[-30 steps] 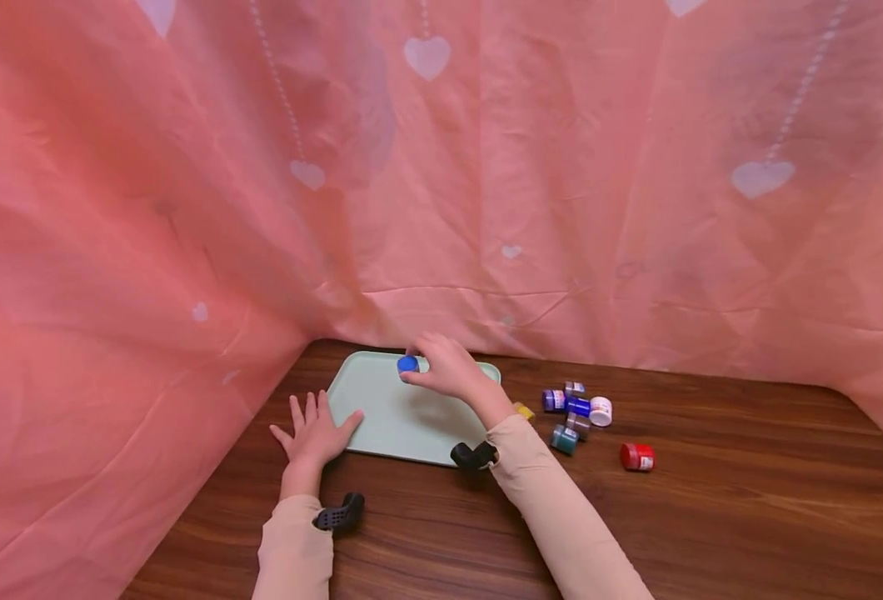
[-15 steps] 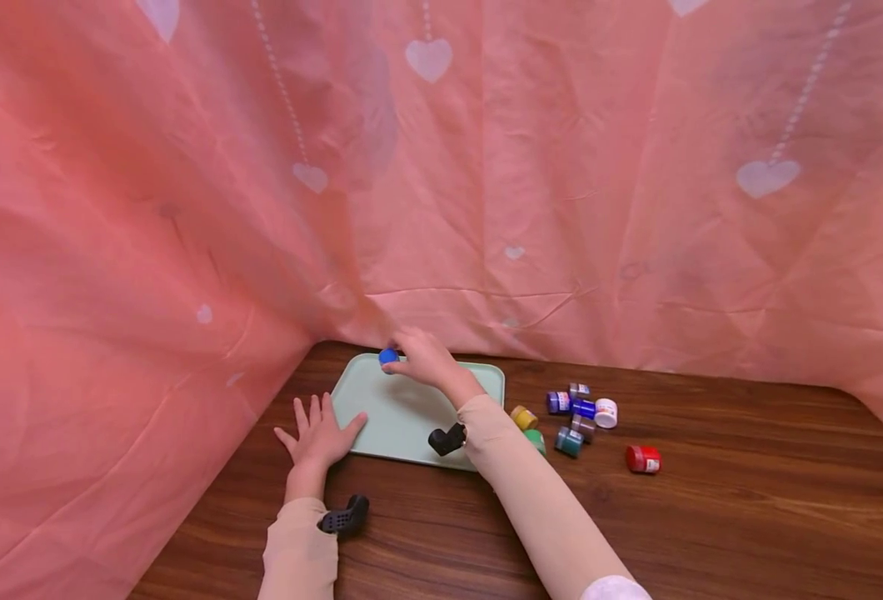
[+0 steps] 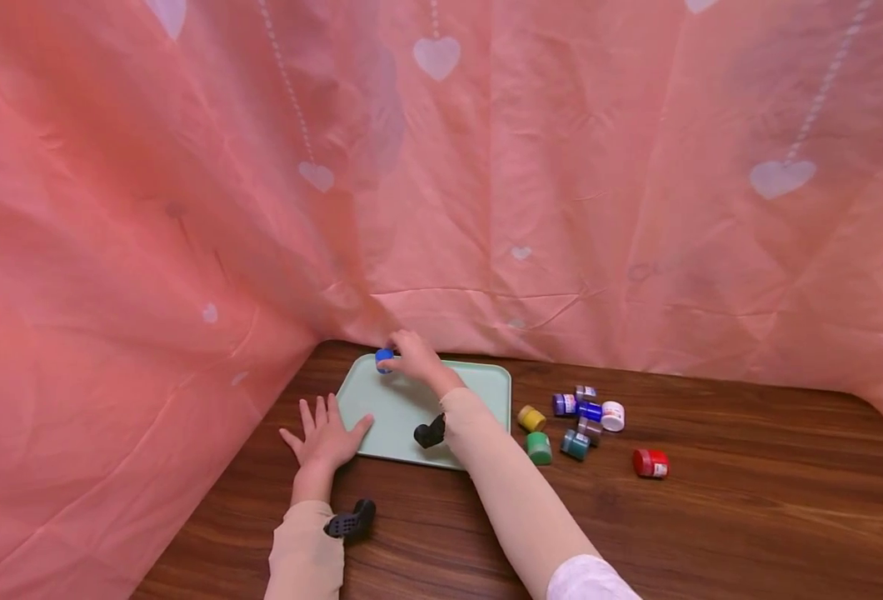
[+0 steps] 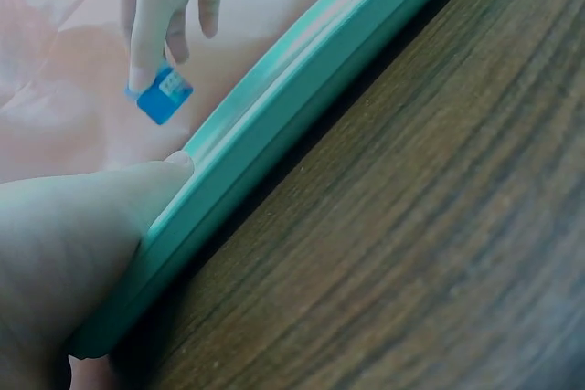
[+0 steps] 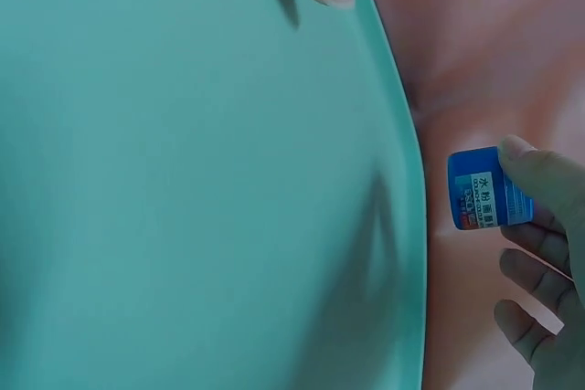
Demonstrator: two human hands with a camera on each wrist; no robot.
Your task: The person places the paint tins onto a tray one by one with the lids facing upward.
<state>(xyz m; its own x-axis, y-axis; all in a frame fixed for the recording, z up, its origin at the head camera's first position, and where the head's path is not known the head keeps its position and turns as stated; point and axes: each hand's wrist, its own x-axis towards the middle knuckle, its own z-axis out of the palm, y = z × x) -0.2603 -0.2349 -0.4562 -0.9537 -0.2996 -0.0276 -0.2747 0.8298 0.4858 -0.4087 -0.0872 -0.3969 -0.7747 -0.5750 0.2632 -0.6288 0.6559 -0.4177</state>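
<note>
My right hand pinches a small blue paint jar between thumb and fingers, over the far left part of the pale green tray. In the right wrist view the jar is tilted on its side, with a white printed label showing. Its shadow and the hand's fall on the tray floor. My left hand lies with fingers spread at the tray's near left corner. Its thumb rests on the tray rim in the left wrist view.
Right of the tray lie a yellow jar and a green jar. Beyond them is a cluster with a teal jar, a white jar and several others. A red jar lies apart. Pink curtain borders the dark wooden table.
My right hand has carried the blue jar leftward over the tray, and the jar has tipped. The green jar, earlier hidden by the sleeve, now shows. My left hand stays at the tray's corner.
</note>
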